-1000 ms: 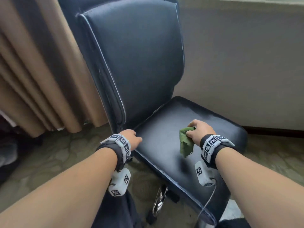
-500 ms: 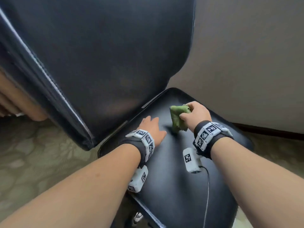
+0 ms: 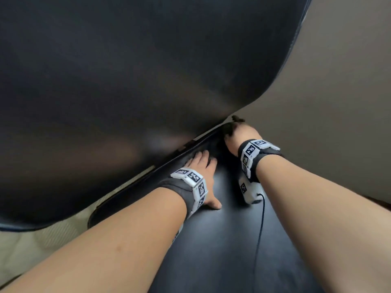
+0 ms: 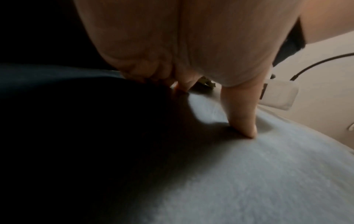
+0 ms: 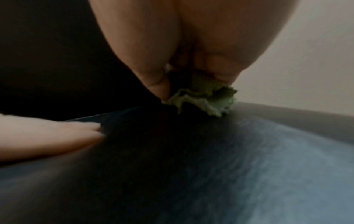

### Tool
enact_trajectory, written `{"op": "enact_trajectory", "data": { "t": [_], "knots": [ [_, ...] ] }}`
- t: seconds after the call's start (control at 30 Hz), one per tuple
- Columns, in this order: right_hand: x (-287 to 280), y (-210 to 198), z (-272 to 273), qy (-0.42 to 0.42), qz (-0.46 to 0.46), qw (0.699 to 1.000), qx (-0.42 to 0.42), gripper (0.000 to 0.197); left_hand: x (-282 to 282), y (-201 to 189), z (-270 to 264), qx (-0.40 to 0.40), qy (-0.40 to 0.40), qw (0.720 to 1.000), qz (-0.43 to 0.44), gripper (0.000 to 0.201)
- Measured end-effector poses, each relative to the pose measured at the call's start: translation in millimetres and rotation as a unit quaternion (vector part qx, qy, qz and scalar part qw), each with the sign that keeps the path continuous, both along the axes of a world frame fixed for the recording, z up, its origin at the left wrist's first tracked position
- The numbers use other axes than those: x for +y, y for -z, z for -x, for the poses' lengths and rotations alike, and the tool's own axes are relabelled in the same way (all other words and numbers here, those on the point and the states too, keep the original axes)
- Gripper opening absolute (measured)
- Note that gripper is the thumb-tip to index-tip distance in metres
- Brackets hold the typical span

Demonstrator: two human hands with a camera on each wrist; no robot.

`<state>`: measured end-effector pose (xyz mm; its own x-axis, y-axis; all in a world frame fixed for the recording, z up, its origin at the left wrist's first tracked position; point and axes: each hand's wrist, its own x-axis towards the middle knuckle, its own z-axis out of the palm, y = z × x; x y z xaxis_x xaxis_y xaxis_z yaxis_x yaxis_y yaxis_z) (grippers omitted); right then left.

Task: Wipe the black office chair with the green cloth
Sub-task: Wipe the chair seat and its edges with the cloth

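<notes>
The black office chair's backrest (image 3: 127,81) fills the upper head view, and its seat (image 3: 232,250) runs below. My right hand (image 3: 239,134) grips the bunched green cloth (image 5: 203,97) and holds it against the far back corner of the seat, just under the backrest's edge. In the head view the cloth (image 3: 238,119) shows only as a dark tuft past the knuckles. My left hand (image 3: 203,166) lies flat on the seat beside the right one, fingers straight, thumb (image 4: 243,121) pressed on the leather.
A plain beige wall (image 3: 338,102) stands close behind the chair on the right. Pale patterned floor (image 3: 53,240) shows at lower left beneath the backrest. A black cable (image 3: 261,218) hangs from the right wrist camera over the seat.
My head has leaned in closer to the chair. The right hand carried the cloth from mid-seat to the far back corner. The left hand went from the seat's left edge onto the seat and slid toward the backrest.
</notes>
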<state>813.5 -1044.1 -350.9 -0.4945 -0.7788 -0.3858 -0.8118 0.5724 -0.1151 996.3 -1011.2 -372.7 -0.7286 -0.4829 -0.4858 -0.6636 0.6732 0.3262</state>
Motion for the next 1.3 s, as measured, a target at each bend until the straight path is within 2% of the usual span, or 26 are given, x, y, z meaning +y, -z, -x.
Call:
{"op": "enact_trajectory", "data": {
  "t": [0.1,0.17,0.23,0.43,0.53,0.6,0.63,0.73,0.83,1.0,1.1,1.2,1.3],
  "knots": [
    [-3,3,8,-0.031,-0.018,0.999,0.018,0.05,-2,-2,3,-0.004,0.013,1.0,0.011,0.136],
    [-2,-1,12,-0.038,-0.021,0.999,0.023,0.045,-1,1,6,-0.011,0.017,1.0,0.022,0.136],
    [2,-2,6,-0.062,0.015,0.998,0.026,0.037,0,3,9,-0.014,0.017,0.999,0.034,0.136],
    [21,2,-26,-0.184,0.053,0.981,-0.003,0.033,5,2,9,0.002,0.007,0.999,0.051,0.134],
    [15,1,-7,-0.138,0.035,0.99,0.016,0.034,8,2,10,-0.002,-0.009,0.999,0.046,0.135],
    [9,0,-5,-0.103,0.013,0.994,0.022,0.047,7,2,10,-0.006,-0.009,0.999,0.044,0.135],
    [6,1,-10,-0.103,0.006,0.994,0.03,0.047,6,3,10,-0.003,-0.006,0.999,0.045,0.135],
    [11,8,-30,-0.164,0.015,0.985,0.053,0.031,4,5,8,0.008,0.009,0.999,0.044,0.132],
    [16,14,-29,-0.226,0.035,0.972,0.054,0.033,5,3,6,0.016,0.008,0.999,0.044,0.133],
    [-2,13,-8,-0.174,0.021,0.973,0.152,0.029,5,2,7,0.017,-0.003,0.999,0.036,0.132],
    [-3,13,-10,-0.162,0.0,0.974,0.156,0.028,4,4,5,0.019,-0.003,0.999,0.032,0.135],
    [-7,10,-10,-0.133,-0.007,0.986,0.103,0.029,4,4,6,0.016,-0.007,0.999,0.03,0.135],
    [4,0,-10,-0.056,0.095,0.994,0.008,0.025,6,4,3,0.031,-0.018,0.999,0.022,0.134]
  ]
}}
